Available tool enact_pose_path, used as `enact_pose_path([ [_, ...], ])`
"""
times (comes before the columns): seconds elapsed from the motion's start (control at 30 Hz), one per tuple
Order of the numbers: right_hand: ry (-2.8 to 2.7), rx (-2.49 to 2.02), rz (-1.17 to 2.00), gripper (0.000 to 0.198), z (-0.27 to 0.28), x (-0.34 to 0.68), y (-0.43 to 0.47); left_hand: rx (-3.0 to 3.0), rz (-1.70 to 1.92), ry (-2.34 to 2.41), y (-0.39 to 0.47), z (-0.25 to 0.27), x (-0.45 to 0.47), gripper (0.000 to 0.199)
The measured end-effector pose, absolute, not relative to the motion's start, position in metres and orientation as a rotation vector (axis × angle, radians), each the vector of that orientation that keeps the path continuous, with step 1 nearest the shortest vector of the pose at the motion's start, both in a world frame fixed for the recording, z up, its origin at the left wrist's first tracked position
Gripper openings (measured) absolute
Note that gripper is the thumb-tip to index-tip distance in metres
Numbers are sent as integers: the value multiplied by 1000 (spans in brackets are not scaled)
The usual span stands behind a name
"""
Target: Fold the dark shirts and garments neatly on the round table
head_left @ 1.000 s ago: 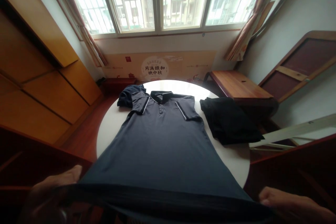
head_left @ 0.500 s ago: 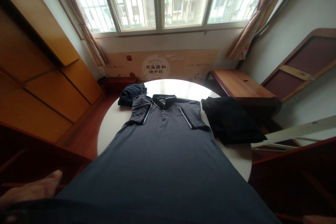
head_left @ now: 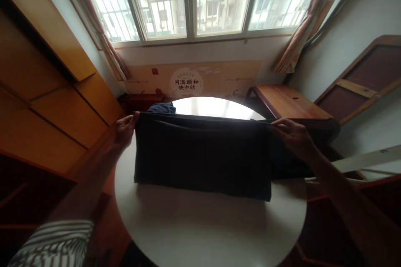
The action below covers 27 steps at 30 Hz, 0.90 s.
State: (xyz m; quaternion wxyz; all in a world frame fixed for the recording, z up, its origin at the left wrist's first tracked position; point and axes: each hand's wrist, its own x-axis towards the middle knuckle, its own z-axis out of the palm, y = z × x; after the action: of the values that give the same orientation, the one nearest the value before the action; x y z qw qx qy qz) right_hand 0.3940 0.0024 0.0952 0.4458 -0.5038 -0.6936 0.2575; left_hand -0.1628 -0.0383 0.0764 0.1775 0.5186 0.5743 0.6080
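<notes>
A dark grey polo shirt [head_left: 202, 154] is doubled over above the white round table [head_left: 203, 221]. Its hem edge is held up at the far side, and the fold lies towards me. My left hand [head_left: 125, 128] pinches the shirt's far left corner. At the opposite corner, my right hand [head_left: 286, 130] grips the same edge between thumb and fingers. The collar and sleeves are hidden behind the raised cloth. Behind the left corner lies a dark blue bundled garment [head_left: 162, 108]. A folded black garment [head_left: 290, 162] is partly covered by my right hand and forearm.
Orange-brown cabinets [head_left: 62, 121] line the left side. A wooden desk [head_left: 291, 102] stands at the back right, with a framed wooden panel [head_left: 360, 79] against the wall. Dark red furniture [head_left: 332, 225] flanks the table's right side, and a barred window [head_left: 188, 4] is ahead.
The shirt was spread long towards me with its collar showing. Both hands have moved away from me, carrying its hem up and over, so the shirt is now doubled.
</notes>
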Motion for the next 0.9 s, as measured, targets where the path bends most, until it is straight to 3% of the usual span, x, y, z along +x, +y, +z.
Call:
enact_pose_path([
  [0.13,-1838,-1370,632,47,87,376,67,1417,1619,1773,51,54,-145,53],
  [0.5,-2099,-1584,495,37,42,357,185,1528,1289,2205,134,28,-148,57],
  [0.63,-2147,-1634,430,31,36,349,197,1497,1207,2319,141,25,-147,53],
  [0.77,-2174,-1661,339,15,43,331,189,1516,1162,2378,136,35,-137,37],
  [0.9,-2382,-1428,77,22,57,314,128,2105,1116,2086,83,48,-115,30],
])
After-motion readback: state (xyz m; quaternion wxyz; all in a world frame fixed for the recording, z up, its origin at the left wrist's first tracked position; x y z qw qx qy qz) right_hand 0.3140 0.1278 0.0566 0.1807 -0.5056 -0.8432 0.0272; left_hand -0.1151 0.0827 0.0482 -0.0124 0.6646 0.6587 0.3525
